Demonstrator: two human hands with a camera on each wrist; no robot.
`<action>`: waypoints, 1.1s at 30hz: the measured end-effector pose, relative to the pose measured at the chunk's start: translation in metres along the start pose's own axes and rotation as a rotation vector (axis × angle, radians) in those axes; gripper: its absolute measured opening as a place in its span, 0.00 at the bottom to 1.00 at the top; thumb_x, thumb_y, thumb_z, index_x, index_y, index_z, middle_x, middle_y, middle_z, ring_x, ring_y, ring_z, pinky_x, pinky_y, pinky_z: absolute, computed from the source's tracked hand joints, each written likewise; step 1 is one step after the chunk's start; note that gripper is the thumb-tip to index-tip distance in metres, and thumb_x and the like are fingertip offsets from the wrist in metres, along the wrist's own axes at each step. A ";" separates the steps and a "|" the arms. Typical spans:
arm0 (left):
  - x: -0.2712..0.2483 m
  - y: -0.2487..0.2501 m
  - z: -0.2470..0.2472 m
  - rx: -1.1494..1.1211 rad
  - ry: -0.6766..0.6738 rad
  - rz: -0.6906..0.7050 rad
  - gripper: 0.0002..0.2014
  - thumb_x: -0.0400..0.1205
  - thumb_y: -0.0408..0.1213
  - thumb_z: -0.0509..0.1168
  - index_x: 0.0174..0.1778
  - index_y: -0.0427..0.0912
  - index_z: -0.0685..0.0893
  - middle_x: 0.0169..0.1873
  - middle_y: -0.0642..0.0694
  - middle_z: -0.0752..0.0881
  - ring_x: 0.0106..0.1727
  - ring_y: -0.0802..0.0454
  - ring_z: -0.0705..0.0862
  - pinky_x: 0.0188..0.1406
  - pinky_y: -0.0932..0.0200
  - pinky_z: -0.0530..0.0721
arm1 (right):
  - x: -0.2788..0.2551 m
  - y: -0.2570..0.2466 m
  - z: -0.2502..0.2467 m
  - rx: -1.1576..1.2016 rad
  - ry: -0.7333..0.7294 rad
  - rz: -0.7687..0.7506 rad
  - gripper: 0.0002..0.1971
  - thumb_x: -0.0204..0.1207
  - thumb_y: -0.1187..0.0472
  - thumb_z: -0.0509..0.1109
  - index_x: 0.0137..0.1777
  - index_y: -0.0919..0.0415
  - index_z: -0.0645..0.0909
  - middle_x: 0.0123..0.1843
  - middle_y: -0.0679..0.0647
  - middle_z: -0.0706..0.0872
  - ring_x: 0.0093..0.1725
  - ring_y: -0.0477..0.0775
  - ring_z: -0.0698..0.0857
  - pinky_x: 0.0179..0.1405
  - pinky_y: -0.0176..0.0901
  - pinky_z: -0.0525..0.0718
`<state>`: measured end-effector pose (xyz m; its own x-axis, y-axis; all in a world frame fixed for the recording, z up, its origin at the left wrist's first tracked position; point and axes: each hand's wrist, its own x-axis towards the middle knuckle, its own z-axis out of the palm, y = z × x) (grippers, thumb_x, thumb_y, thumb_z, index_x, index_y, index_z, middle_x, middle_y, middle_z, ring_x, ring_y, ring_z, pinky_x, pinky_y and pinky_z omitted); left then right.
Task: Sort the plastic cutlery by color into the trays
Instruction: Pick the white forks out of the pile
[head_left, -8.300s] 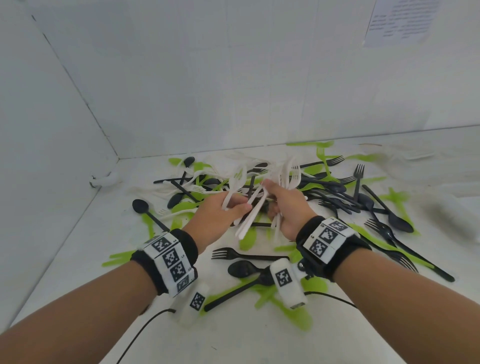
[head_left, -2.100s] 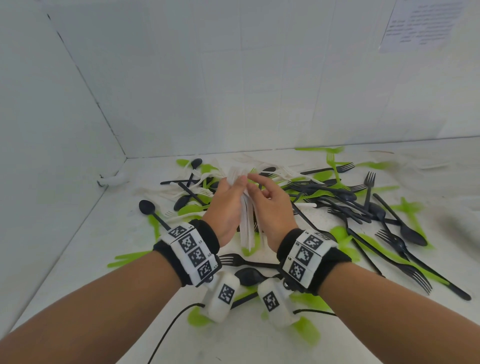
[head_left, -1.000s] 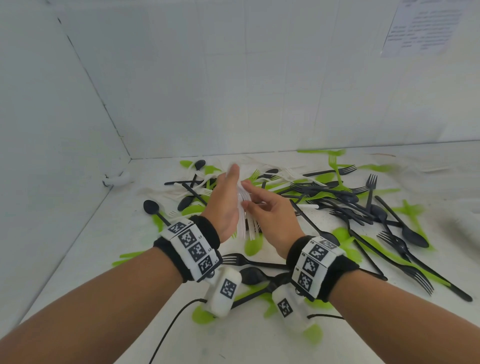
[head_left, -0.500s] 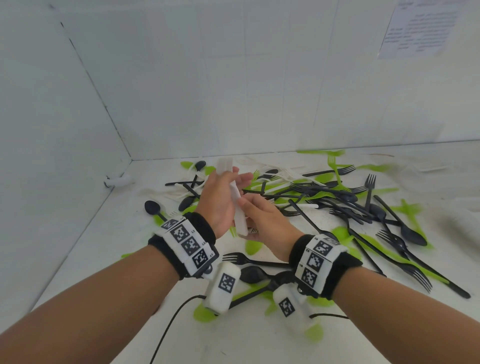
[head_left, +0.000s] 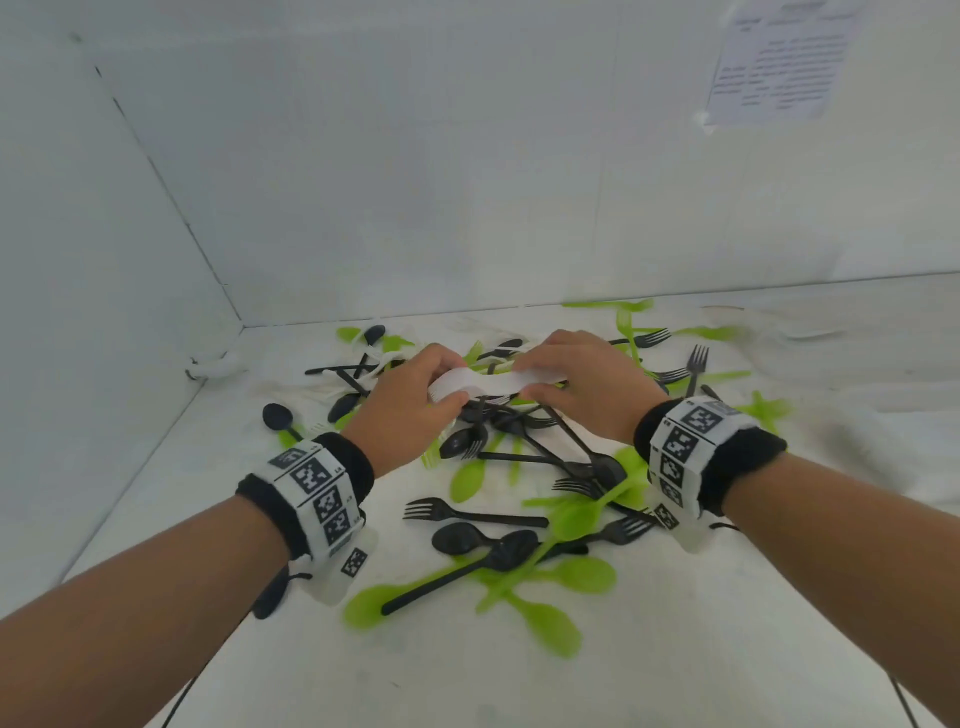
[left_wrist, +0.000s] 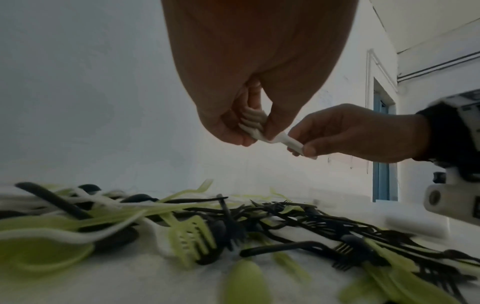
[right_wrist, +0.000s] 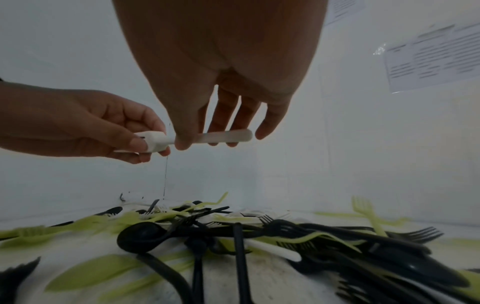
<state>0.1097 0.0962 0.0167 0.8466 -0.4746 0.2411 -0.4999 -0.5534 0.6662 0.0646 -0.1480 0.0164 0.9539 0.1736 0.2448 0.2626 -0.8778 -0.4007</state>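
Change since half a second earlier: white cutlery bundle (head_left: 480, 382) turned from near-upright to lying across, hands lower over the pile.

Item 1, nearest, 6 o'clock: green spoons (head_left: 540, 618), smooth glossy plastic, oval bowls, flat tapered handles, lying on the white bench (head_left: 675, 649). A black spoon (head_left: 498, 551) lies across them; a black fork (head_left: 467, 514) lies just beyond.

Item 2, centre: left hand (head_left: 410, 410), fingers and thumb curled round the wide head end of the white bundle; the left wrist view shows several nested white pieces stacked in that grip. Right hand (head_left: 587, 387), thumb and fingers pinching the handle end; the right wrist view shows flat handles with rounded tips (right_wrist: 228, 136). Bundle held level, clear of the pile, at about 12 o'clock from the near spoons.

Item 3, beyond, 10 to 2 o'clock: mixed heap of black forks and spoons (head_left: 524, 441), thin and rigid, tangled with green pieces and some white ones. Further black forks (head_left: 693, 366) at 1 o'clock.

Item 4, farthest: white walls, printed sheet (head_left: 779, 62) at 1 o'clock.

Step judged in hand: squaring up the gathered white pieces. No tray is in view; the next move likely calls for carrying the bundle to its tray, keeping both ends gripped, as the slick nested pieces may slide apart.
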 end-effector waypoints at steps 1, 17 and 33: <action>0.001 0.005 0.007 0.022 0.013 0.017 0.11 0.85 0.38 0.70 0.62 0.50 0.80 0.52 0.55 0.87 0.49 0.57 0.86 0.48 0.63 0.85 | -0.004 0.004 -0.005 -0.027 -0.002 -0.001 0.14 0.83 0.48 0.71 0.68 0.41 0.84 0.59 0.45 0.83 0.61 0.53 0.79 0.61 0.49 0.77; 0.072 0.071 0.106 -0.040 -0.138 0.161 0.11 0.84 0.39 0.70 0.60 0.52 0.79 0.50 0.58 0.86 0.47 0.61 0.84 0.43 0.67 0.79 | -0.046 0.076 -0.063 -0.229 -0.123 0.198 0.18 0.84 0.44 0.67 0.73 0.44 0.81 0.65 0.48 0.83 0.65 0.55 0.82 0.60 0.52 0.81; 0.177 0.187 0.252 -0.050 -0.217 0.177 0.10 0.83 0.38 0.70 0.59 0.51 0.79 0.48 0.56 0.86 0.43 0.61 0.84 0.35 0.73 0.78 | -0.101 0.248 -0.164 -0.222 -0.122 0.393 0.15 0.84 0.47 0.68 0.69 0.43 0.82 0.62 0.48 0.83 0.62 0.54 0.82 0.60 0.51 0.79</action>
<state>0.1197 -0.2638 0.0059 0.6849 -0.6996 0.2039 -0.6226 -0.4164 0.6625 0.0099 -0.4566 0.0367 0.9884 -0.1520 0.0014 -0.1472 -0.9595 -0.2403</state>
